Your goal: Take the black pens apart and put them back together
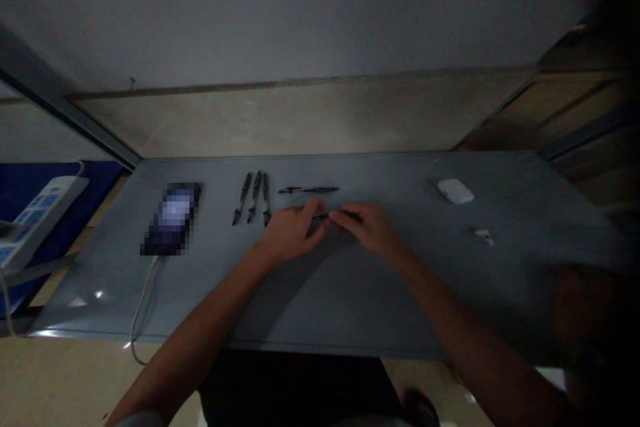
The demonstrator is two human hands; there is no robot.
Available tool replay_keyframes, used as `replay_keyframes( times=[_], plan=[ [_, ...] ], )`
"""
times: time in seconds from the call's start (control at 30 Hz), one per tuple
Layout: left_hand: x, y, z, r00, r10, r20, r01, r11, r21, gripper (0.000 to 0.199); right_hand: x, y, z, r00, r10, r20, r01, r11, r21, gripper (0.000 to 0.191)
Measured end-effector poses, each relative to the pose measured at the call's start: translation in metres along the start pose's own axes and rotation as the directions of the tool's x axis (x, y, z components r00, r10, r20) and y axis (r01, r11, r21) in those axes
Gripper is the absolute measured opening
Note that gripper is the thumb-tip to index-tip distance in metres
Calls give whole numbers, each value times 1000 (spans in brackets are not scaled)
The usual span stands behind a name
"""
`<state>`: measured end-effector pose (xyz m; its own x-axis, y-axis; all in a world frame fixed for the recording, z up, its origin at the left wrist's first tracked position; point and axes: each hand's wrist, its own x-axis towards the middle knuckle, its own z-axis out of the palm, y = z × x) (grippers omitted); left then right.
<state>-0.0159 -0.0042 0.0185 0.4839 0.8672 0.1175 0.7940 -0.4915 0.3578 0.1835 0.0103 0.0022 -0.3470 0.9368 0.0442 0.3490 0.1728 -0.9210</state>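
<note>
Both hands meet near the middle of the grey table (310, 307), around one dark pen (321, 217). My left hand (295, 230) pinches its left part, and my right hand (367, 223) has its fingers closed on the right part. Just behind the hands another pen (309, 190) lies sideways. To the left of my left hand, three dark pens lie side by side: a left one (242, 199), a middle one (255, 197) and a right one (266, 197), whose lower end is close to that hand.
A phone (173, 219) with a white cable (137, 313) lies at the left. At the right are a white case (455, 191) and a small white item (484, 236). A power strip (37, 217) sits beyond the left edge. A wall rises behind the table.
</note>
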Motion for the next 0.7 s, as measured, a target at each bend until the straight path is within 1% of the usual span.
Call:
replay_keyframes(
  times=[0.07, 0.13, 0.2, 0.3, 0.37, 0.4, 0.47, 0.53, 0.57, 0.63, 0.7],
  plan=[
    [0, 0, -1, 999, 38, 23, -39, 999, 26, 38, -1, 0, 2, 1000, 28, -14, -29, 997, -70, 50],
    [1, 0, -1, 995, 79, 56, -82, 995, 52, 34, -3, -1, 2, 999, 32, -30, -35, 994, -100, 56],
    [2, 0, 0, 994, 78, 75, -84, 994, 74, 34, -3, -2, 1, 998, -8, -56, 2, 995, -96, 51],
    [2, 0, 1, 996, 31, 79, -39, 994, 101, 40, -2, -4, -2, 991, -89, -100, 84, 995, -59, 32],
    [2, 0, 1, 997, 18, 80, -25, 996, 91, 42, -2, -4, -3, 987, -112, -113, 102, 991, -91, 28],
    [2, 0, 1, 997, 22, 79, -29, 997, 78, 41, -2, -3, -3, 987, -113, -116, 98, 987, -131, 31],
    [2, 1, 1, 996, 41, 76, -46, 997, 64, 41, -2, 0, -2, 988, -102, -115, 76, 975, -209, 43],
    [2, 2, 1, 995, 48, 91, -55, 995, 77, 41, -2, 1, 0, 991, -84, -108, 56, 969, -240, 55],
    [2, 3, 2, 994, 36, 102, -45, 995, 90, 41, -3, 1, 0, 991, -82, -103, 55, 970, -238, 57],
    [2, 4, 2, 994, -20, 111, 8, 994, 106, 43, -4, -2, 0, 992, -95, -85, 75, 974, -216, 51],
    [3, 4, 2, 991, -77, 107, 65, 992, 106, 45, -4, -5, 0, 989, -129, -67, 114, 975, -191, 35]
  ],
)
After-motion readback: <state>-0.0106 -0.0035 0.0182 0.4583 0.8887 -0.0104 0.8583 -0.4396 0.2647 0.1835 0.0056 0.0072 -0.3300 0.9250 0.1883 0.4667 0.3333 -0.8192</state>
